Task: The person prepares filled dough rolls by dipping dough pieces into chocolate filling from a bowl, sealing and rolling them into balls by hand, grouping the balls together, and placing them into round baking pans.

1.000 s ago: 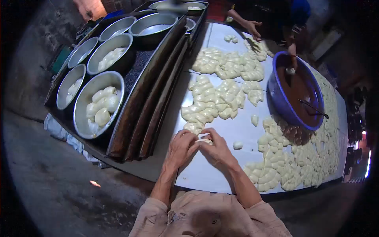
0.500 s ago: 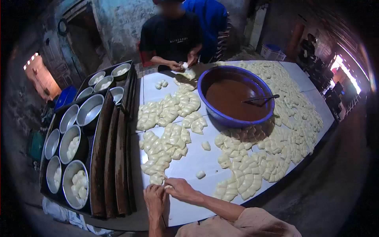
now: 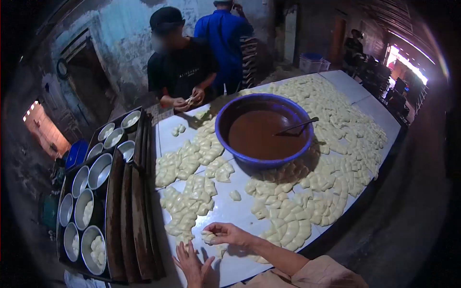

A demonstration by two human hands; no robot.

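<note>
My left hand [image 3: 193, 267] is low over the white tabletop, fingers spread, its fingertips at the near end of a cluster of pale dough pieces [image 3: 186, 206]. To its right, my right hand [image 3: 230, 235] pinches a small dough piece [image 3: 208, 237] between thumb and fingers. Below that hand another bit of dough [image 3: 221, 250] lies on the table, partly in shadow. A single loose dough piece [image 3: 235, 195] sits farther up the tabletop.
A blue basin [image 3: 222, 144] of brown liquid with a dark-handled utensil stands mid-table, beside a wide spread of dough [image 3: 331, 187]. Round metal pans [image 3: 100, 171], some with dough, fill black trays on the left. Across the table, a person [image 3: 185, 72] handles dough; another in blue [image 3: 223, 43] stands behind.
My hands, together before at the near end of the dough cluster, are now apart. The left has opened; the right has moved right with a dough piece. The view has tilted up.
</note>
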